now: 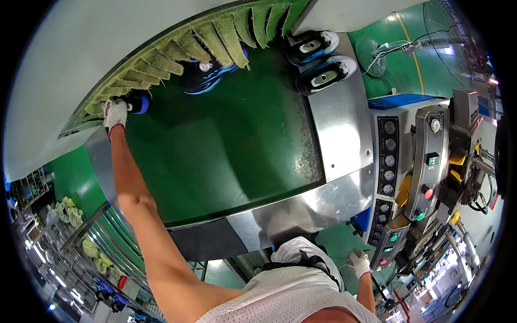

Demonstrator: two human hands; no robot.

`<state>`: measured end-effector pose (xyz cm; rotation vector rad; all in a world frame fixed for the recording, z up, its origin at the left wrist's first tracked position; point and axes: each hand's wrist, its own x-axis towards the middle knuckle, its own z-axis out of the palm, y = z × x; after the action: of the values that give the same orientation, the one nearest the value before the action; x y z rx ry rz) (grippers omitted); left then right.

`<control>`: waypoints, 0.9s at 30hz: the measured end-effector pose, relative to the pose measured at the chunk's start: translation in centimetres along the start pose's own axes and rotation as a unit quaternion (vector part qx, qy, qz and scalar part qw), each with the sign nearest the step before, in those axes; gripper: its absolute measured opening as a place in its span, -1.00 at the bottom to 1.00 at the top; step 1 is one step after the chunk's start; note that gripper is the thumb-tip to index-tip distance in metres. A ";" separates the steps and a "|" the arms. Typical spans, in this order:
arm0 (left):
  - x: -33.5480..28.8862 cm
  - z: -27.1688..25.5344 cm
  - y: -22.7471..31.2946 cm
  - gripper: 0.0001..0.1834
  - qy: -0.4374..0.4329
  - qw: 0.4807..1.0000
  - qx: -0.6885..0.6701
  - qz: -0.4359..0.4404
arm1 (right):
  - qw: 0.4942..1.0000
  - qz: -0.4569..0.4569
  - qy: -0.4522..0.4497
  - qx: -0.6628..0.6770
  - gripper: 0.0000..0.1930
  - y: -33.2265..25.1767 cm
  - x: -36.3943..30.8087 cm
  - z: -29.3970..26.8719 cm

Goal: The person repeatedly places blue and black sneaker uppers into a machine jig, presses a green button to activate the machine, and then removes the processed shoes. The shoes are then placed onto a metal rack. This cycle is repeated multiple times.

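My left hand (114,113), in a white glove, reaches to the left end of the green fringed curtain (161,62). Its fingers are closed at a dark shoe (139,103) with a blue sole, which the strips partly cover. Farther right, a black and blue shoe (207,81) lies on the green conveyor belt (215,145), half under the strips. My right hand (358,264), gloved too, hangs low at my right side by the machine. Its fingers are loosely apart and nothing shows in them.
A pair of black and white shoes, the upper shoe (313,47) and the lower shoe (326,75), rests on the metal ledge (344,129). A control panel (425,161) with gauges and buttons stands right. A wire rack (70,242) is at left, a fan (371,56) beyond the ledge.
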<state>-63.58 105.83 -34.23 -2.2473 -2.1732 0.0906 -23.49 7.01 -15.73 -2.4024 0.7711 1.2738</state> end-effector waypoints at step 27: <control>-72.7 -29.6 43.8 -0.81 -0.310 0.532 -0.363 0.699 | 0.795 -0.588 0.149 -0.012 -0.59 -9.3 -7.3 -4.6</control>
<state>-20.67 32.64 -4.57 -4.1320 0.5733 -0.0452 -18.31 14.45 -6.85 -2.3313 -0.6816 0.3656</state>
